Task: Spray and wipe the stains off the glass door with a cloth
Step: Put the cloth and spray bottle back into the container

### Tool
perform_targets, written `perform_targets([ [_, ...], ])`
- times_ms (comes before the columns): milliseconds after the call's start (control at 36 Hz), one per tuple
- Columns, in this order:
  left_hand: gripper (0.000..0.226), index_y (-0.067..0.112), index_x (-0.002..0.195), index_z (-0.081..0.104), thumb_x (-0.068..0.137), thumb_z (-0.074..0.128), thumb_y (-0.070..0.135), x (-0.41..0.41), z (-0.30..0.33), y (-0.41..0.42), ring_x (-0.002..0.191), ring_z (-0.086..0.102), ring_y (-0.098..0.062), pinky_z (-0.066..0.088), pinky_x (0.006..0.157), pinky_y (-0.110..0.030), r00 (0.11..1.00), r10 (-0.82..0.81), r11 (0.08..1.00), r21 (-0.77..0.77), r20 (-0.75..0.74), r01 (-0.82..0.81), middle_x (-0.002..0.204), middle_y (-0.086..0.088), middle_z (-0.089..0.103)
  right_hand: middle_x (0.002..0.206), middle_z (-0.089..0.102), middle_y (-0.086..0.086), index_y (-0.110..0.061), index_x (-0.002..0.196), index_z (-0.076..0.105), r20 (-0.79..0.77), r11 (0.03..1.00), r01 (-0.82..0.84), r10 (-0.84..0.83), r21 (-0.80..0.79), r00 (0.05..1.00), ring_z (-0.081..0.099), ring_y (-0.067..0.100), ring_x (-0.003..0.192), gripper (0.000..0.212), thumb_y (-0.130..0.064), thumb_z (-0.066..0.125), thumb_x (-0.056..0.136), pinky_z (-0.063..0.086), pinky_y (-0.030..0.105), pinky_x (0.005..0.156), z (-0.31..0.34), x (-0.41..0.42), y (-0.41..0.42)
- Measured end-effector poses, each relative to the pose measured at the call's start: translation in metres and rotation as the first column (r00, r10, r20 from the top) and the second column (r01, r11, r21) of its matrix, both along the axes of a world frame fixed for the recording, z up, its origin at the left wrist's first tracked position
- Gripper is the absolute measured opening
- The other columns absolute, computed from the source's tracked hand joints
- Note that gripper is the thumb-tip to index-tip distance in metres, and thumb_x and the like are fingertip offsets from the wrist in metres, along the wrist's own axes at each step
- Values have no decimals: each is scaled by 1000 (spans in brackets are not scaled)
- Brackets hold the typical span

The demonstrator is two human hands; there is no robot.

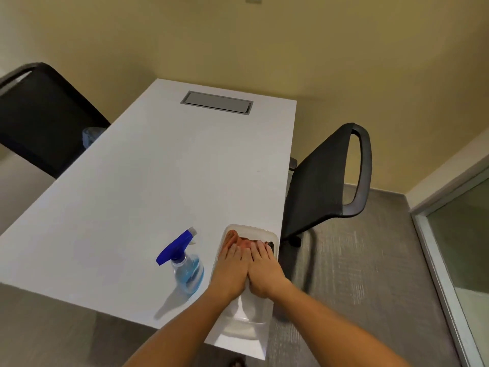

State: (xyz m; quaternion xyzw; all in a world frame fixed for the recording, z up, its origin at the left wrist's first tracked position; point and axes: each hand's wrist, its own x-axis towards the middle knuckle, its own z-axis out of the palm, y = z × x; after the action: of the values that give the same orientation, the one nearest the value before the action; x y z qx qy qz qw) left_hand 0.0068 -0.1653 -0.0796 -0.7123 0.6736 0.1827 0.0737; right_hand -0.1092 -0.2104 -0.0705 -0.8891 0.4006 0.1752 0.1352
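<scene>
resting flat on cloth (244,243): both hands.

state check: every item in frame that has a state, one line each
spray bottle: upright on table, partly full of blue liquid, untouched
clear bin: open, no lid, cloth inside
cloth: crumpled in bin, fingertips on it
left hand: flat, reaching into bin
right hand: flat, beside left
table hatch: closed

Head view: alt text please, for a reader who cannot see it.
Both hands, left and right, reach side by side into a clear tub holding an orange cloth on a white table, beside a blue-topped spray bottle.
</scene>
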Motion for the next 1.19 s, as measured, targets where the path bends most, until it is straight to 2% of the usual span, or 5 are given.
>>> perform_targets([
  [278,68,21,163,2,108,36,42,-12,28,53,159,6,-26,3,130,-44,983,170,978,-134,73,-159,172,-5,3,170,15,5,-15,163,11,280,998,-23,39,-60,959,9,32,156,83,-28,59,97,8,50,128,45,-41,20],
  [417,66,27,159,16,103,37,56,-26,38,69,153,30,-22,22,125,-36,890,456,890,-12,-15,-456,167,0,26,171,15,4,-17,164,12,453,998,-62,62,-16,889,11,26,157,72,-34,50,104,1,36,126,63,-64,30],
  [611,71,30,149,46,88,62,60,-54,35,121,128,63,-24,53,102,-38,807,575,763,-271,-131,-587,148,-1,58,171,14,0,-21,164,12,540,985,-169,124,33,833,9,18,158,69,-31,48,106,11,42,128,81,-80,38],
  [1028,66,17,152,35,98,61,43,-38,30,123,136,52,-28,47,112,-49,250,715,432,132,-653,-892,151,-10,49,171,12,-2,-23,164,8,551,952,-207,52,224,833,16,15,156,78,-33,56,103,12,29,124,71,-35,43],
  [1194,60,19,153,37,101,55,43,-20,22,115,138,52,-28,44,113,-41,242,744,469,229,-623,-853,153,-8,50,171,14,-2,-31,163,0,536,937,-136,-63,323,842,24,19,154,90,-39,62,98,26,39,125,66,13,40],
])
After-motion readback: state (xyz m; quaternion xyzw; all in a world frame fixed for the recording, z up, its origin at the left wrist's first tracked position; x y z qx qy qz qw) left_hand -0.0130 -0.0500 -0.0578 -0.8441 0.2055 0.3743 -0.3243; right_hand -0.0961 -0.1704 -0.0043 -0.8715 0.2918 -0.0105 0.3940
